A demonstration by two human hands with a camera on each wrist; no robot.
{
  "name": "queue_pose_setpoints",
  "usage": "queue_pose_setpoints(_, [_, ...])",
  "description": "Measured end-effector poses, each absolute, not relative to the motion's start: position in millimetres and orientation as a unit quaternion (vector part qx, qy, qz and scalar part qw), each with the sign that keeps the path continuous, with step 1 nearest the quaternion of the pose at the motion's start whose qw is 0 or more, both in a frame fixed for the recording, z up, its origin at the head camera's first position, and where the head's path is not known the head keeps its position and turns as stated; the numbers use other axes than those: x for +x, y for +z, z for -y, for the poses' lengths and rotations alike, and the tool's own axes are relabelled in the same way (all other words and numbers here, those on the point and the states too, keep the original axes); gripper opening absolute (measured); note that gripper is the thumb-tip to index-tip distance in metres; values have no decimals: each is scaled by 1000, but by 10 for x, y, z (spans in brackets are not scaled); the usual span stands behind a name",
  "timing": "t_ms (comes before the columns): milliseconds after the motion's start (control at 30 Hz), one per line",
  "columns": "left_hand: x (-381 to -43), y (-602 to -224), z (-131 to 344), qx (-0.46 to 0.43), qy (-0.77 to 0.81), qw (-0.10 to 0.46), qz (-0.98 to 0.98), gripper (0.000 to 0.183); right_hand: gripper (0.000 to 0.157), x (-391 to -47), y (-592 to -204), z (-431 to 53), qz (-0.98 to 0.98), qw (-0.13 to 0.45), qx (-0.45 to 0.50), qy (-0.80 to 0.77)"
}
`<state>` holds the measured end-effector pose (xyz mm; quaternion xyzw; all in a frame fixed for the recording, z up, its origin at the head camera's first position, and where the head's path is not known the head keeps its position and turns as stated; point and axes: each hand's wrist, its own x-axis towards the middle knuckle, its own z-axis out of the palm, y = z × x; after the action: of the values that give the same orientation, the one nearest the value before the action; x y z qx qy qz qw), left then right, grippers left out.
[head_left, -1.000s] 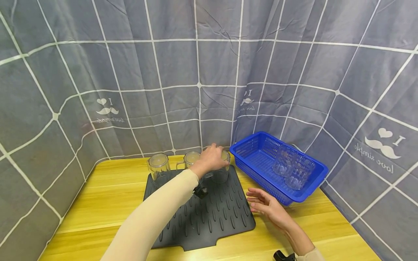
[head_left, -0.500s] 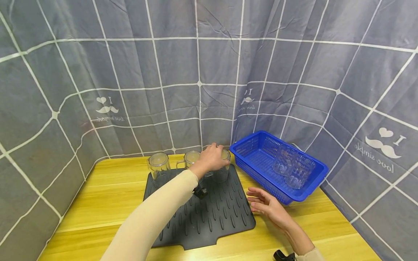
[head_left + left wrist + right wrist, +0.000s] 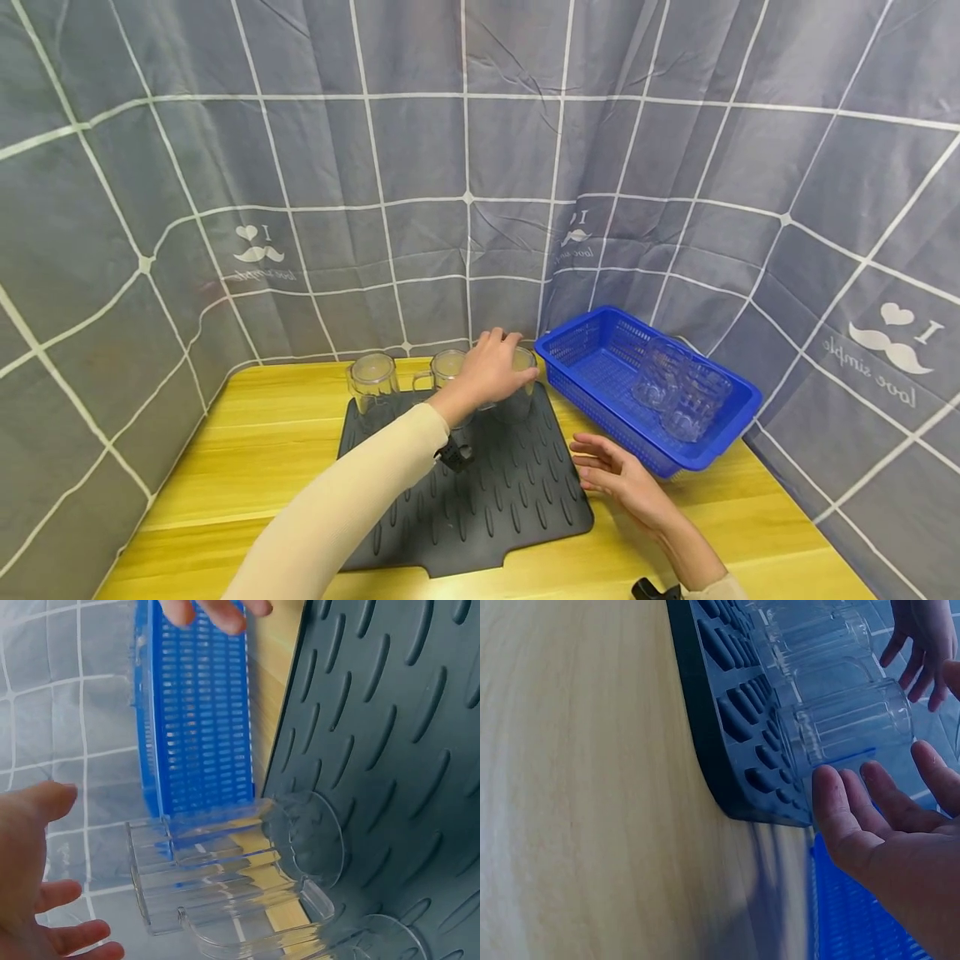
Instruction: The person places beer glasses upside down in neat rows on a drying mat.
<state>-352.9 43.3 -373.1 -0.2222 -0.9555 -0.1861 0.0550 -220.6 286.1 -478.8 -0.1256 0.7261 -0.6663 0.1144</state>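
Observation:
Three clear glass mugs stand in a row at the back of the black ridged mat: a left one (image 3: 372, 385), a middle one (image 3: 448, 367) and a right one (image 3: 525, 387). My left hand (image 3: 491, 367) is over the right mug, hiding part of it in the head view. In the left wrist view, the fingers (image 3: 64, 896) are spread apart from that mug (image 3: 232, 877), with a gap between. My right hand (image 3: 622, 479) hovers beside the mat's right edge, fingers loosely bent and holding nothing.
A blue plastic basket (image 3: 592, 408) sits at the back right, with two clear glass mugs (image 3: 682, 392) lying in its right part. The ridged mat (image 3: 480, 500) lies on a yellow wooden table (image 3: 247, 467). Grey checked curtain (image 3: 420, 150) surrounds the table.
My left hand has loosened from the right mug, its fingers and thumb spreading. The head view has shifted slightly. My right hand keeps its place beside the mat.

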Motion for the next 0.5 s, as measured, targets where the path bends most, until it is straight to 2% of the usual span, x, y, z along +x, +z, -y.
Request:
queue_pose_setpoints(200, [-3404,-3732,-379,-234,-219,91,943,68,59,-2226,-4759,-2840,-730,114,-128,-662])
queue_pose_setpoints(500, [-3189,-3752,-307,-254,-278,151,914,52,60,-2211,-4718,-2792,-730,122,-124,-661])
